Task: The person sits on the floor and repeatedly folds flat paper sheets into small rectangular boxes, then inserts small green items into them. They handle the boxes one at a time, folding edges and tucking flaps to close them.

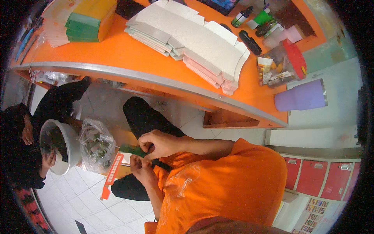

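Observation:
My right hand (157,142) and my left hand (142,167) are close together in front of my orange shirt, above my lap. Fingers on both are bent and pinched; whatever lies between them is too small to make out. A black strap-like thing (161,165) shows beside my left wrist. Just past my hands lies a long red-orange strip with white marks (113,175), next to a green patch (132,149). Farther left, a clear plastic bag of green leaves (95,146) sits beside a white bucket (74,150).
A co-worker in black has one hand (48,160) at the bucket's rim. The orange desk (113,54) bears stacked flat cartons (187,35), a lidded clear jar (278,68) and a purple tumbler (302,95) near its edge. Red lockers (311,177) stand at right.

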Available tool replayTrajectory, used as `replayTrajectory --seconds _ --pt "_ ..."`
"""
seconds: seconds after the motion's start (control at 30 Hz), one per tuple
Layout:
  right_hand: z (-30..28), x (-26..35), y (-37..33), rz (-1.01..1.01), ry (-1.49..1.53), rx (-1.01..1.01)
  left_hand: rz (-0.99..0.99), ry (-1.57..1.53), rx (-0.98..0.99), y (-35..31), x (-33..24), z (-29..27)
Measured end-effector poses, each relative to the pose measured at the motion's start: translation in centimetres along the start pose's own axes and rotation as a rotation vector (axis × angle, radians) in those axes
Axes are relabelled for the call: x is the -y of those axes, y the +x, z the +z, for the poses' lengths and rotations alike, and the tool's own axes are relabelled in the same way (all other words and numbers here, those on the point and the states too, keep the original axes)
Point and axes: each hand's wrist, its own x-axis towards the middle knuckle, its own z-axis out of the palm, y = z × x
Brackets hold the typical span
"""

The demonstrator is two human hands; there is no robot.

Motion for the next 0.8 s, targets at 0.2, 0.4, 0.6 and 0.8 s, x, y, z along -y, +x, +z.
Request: replayTrajectory --seconds 0.2,0.4,0.6,0.8 --pt "-0.2 1.9 2.4 -0.020 -0.031 -0.141 0.511 0.506 0.005 -2.2 -5.1 3.9" --pt "0.3 3.4 1.2 -0.264 0.013 0.083 0.251 0.014 -0.208 -0.9 -9.7 2.8" --pt "0.8 1.6 0.1 -0.623 -0.598 -0.191 0.049 -0.447 -0.214 0.2 -9.5 -0.3" --pt "0.0 2.7 0.4 -0.633 -0.719 -0.124 0.411 0.458 -0.237 -1.2 -9.9 4.0"
